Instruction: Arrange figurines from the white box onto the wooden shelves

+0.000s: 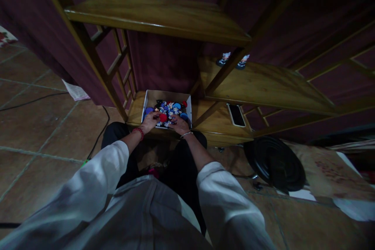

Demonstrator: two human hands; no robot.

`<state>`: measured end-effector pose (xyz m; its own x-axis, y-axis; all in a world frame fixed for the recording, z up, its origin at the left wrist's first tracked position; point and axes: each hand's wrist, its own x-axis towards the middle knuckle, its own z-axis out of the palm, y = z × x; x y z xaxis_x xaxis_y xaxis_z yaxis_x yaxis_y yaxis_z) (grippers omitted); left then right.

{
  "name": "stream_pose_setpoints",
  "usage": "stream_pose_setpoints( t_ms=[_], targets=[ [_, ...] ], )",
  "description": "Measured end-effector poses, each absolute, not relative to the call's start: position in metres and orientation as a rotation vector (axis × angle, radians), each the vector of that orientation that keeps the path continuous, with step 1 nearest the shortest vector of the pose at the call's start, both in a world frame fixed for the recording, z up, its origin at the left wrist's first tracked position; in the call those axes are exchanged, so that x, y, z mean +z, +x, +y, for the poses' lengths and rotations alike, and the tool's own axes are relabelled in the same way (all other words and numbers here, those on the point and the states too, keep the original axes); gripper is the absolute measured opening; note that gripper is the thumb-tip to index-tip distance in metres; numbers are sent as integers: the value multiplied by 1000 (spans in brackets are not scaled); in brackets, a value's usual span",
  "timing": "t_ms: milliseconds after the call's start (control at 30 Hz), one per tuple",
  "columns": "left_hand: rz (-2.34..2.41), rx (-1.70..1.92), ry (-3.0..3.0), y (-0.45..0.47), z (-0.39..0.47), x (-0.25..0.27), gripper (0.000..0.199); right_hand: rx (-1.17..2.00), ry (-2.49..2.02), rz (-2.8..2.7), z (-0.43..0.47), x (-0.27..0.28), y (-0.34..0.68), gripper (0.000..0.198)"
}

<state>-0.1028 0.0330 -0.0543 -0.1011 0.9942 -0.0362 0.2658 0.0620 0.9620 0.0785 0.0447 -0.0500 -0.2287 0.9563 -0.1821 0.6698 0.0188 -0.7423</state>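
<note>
A shallow white-rimmed cardboard box [189, 106] sits on the low wooden shelf in front of my knees. Jumbled inside it are several small figurines [167, 108] in blue, white and black, along with round red and blue pieces. My left hand [150, 122] reaches over the near left part of the box, its fingers closed at the edge of a red round piece [163, 117]. Across from it, my right hand [179, 125] is over the near right part, thumb and fingers apart among the figurines. A blue round piece [184, 116] lies just beyond that hand.
Two small figurines [224, 59] stand on the middle shelf [263, 82] at the right. A phone [236, 115] lies on the low shelf. The upper shelf [158, 13] overhangs the box. A coiled black hose [275, 163] rests at the right, and a cable [102, 133] crosses the tiles.
</note>
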Motion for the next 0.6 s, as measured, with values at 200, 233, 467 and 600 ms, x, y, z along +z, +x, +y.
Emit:
stream_pose_setpoints(
  t_ms=[200, 233, 467, 600],
  targets=[
    [1515, 1074, 1374, -103, 32, -54, 32, 1032, -1656, -1853, 46, -47, 82, 49],
    [1515, 1075, 1372, -103, 32, -54, 31, 1027, -1645, -1843, 46, -45, 82, 49],
    [1378, 1065, 1260, -102, 29, -53, 29, 1090, -1531, -1657, 51, -44, 81, 42],
    [1298, 1041, 1220, -102, 29, -51, 27, 1077, -1541, -1640, 53, -42, 78, 34]
  ],
)
